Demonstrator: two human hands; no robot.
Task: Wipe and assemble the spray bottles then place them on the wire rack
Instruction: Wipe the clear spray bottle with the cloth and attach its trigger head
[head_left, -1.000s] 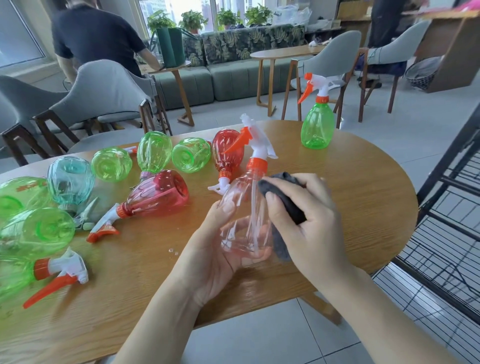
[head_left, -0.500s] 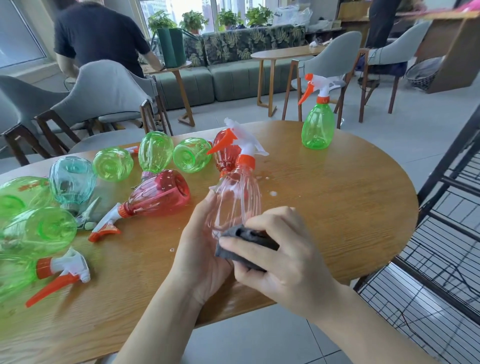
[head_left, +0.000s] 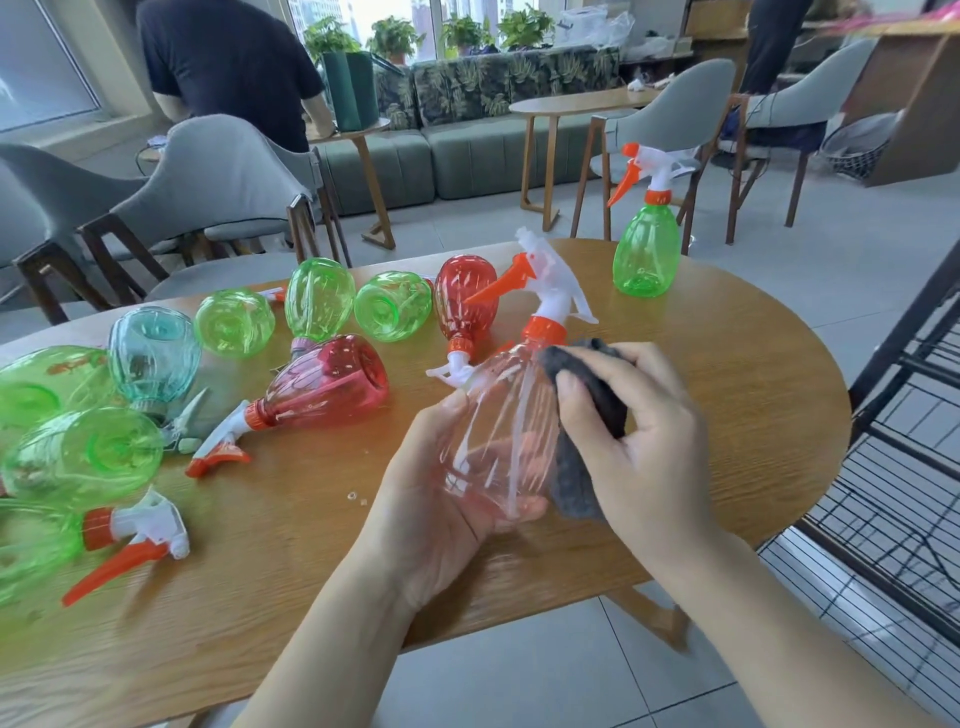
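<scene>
- The left hand (head_left: 441, 499) cups a clear pink bottle (head_left: 498, 431) from below, above the desk (head_left: 727, 395).
- The right hand (head_left: 639, 441) grips a grey cloth (head_left: 582, 467) against the bottle's right side.
- A wire rack (head_left: 893, 467) stands right of both hands.

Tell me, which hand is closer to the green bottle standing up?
Right. The right hand is below that green bottle; the left hand is farther down-left. Neither touches it.

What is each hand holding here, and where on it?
Left hand grips the clear bottle by its lower body; right hand holds a bunched grey cloth.
</scene>
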